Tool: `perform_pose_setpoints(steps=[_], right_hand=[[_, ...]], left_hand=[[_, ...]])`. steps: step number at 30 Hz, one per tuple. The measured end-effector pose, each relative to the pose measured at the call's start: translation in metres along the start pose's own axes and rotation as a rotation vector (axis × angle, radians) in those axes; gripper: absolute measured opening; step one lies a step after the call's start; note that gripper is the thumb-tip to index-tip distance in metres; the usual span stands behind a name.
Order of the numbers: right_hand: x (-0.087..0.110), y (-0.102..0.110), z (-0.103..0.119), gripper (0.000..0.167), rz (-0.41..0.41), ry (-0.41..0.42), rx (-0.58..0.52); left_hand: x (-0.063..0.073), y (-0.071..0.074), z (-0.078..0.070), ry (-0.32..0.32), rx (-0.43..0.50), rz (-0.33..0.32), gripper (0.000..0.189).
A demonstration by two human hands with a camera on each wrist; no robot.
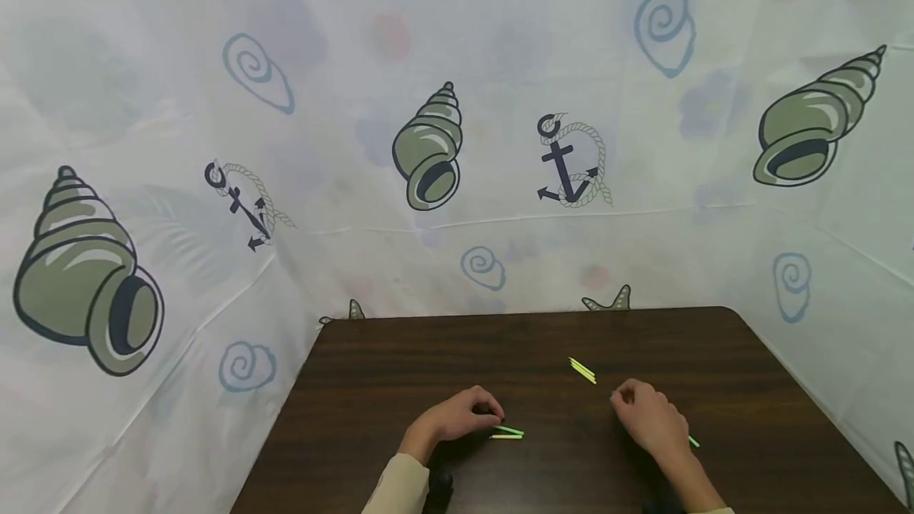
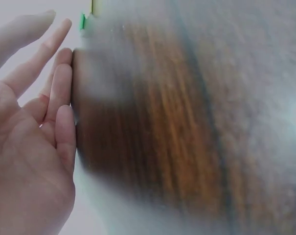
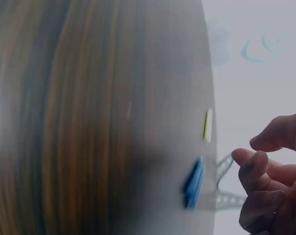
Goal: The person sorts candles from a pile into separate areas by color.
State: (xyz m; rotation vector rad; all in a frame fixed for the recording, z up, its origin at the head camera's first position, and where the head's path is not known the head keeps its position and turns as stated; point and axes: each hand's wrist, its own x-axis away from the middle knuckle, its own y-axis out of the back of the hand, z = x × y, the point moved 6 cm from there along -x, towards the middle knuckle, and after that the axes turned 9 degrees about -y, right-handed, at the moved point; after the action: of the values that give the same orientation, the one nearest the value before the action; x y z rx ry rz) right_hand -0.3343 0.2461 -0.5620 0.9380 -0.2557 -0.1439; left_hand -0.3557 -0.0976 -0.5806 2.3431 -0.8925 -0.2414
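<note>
My left hand (image 1: pixel 457 416) is low over the table beside a green stick (image 1: pixel 509 430) and a pale yellow stick (image 1: pixel 507 437). In the left wrist view its thumb and index finger stand apart, with a green end (image 2: pixel 82 21) just past them. The other fingers touch the tabletop. My right hand (image 1: pixel 651 420) hovers with loosely bent fingers and nothing between thumb and index finger. Blue sticks (image 3: pixel 194 185) lie near it in the right wrist view, mostly hidden in the head view. Another green stick (image 1: pixel 694 441) shows to the right of this hand.
Several yellow sticks (image 1: pixel 581 370) lie together farther back on the dark wooden table (image 1: pixel 428 355). A white curtain (image 1: pixel 321 260) printed with shells and anchors hangs behind and on both sides of the table.
</note>
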Motion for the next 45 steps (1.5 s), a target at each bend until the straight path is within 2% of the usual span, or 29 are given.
perform_pose_setpoints(steps=[3,8,9,15,16,19,26,37,45], right_hand=[[0.006,-0.009,0.016,0.026,-0.016,0.052,0.010],[0.019,-0.029,0.045,0.018,0.018,0.111,-0.005],[0.021,-0.034,0.050,0.016,0.029,0.119,-0.008],[0.030,-0.062,0.075,0.008,0.089,0.175,-0.002],[0.030,-0.066,0.078,0.007,0.101,0.186,-0.003],[0.033,-0.075,0.087,0.007,0.130,0.219,-0.012],[0.035,-0.087,0.100,0.007,0.139,0.257,-0.060],[0.042,-0.103,0.112,0.007,0.209,0.329,-0.088],[0.037,-0.111,0.108,0.006,0.233,0.327,-0.104]], left_hand=[[0.003,0.001,-0.004,0.003,0.001,0.006,0.012],[0.002,-0.001,-0.004,0.015,-0.007,0.009,0.010],[-0.002,-0.003,0.009,-0.003,-0.010,0.013,0.010],[-0.009,-0.004,0.016,-0.013,-0.048,0.032,0.008],[-0.005,-0.002,0.004,0.013,-0.059,0.030,0.007],[-0.005,-0.002,-0.001,0.041,-0.072,0.015,0.007],[-0.006,-0.003,-0.004,0.040,-0.097,-0.007,0.007],[-0.005,-0.004,-0.004,0.024,-0.133,-0.018,0.009],[-0.004,-0.004,-0.005,-0.025,-0.145,-0.003,0.009]])
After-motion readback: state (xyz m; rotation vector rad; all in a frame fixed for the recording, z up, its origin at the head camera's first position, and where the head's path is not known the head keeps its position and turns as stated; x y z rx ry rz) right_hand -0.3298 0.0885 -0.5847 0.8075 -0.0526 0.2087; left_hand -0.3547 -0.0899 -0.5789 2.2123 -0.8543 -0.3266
